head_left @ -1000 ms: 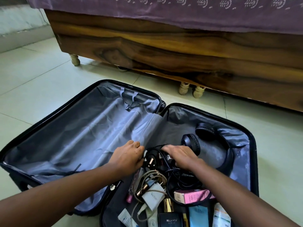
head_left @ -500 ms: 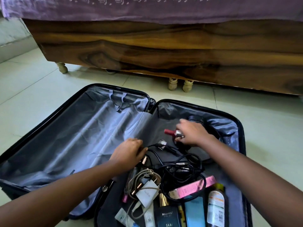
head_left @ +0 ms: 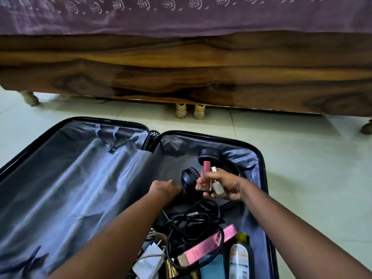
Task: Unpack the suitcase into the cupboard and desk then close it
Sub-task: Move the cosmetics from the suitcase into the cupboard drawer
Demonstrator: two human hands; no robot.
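Note:
The black suitcase (head_left: pixel 261 158) lies open flat on the floor, its grey-lined left half bare. My right hand (head_left: pixel 227 186) holds two small cosmetic bottles, a red one (head_left: pixel 205 176) and a pale one (head_left: pixel 217 185), above the right half. My left hand (head_left: pixel 164 188) reaches in beside the black headphones (head_left: pixel 189 179), its fingers blurred and partly hidden. Below lie tangled black cables (head_left: pixel 193 220), a pink box (head_left: pixel 209 246), a white bottle (head_left: pixel 238 258) and a white charger (head_left: pixel 149 260).
A wooden bed frame (head_left: pixel 181 73) with a purple cover (head_left: pixel 181 15) stands just behind the suitcase on short turned legs (head_left: pixel 190 110). Pale tiled floor (head_left: pixel 312 168) lies to the right and far left.
My right hand has lifted from the headphones with the two small bottles and turned palm up. My left hand moved forward to the headphones' ear cup. The view tilted up toward the bed.

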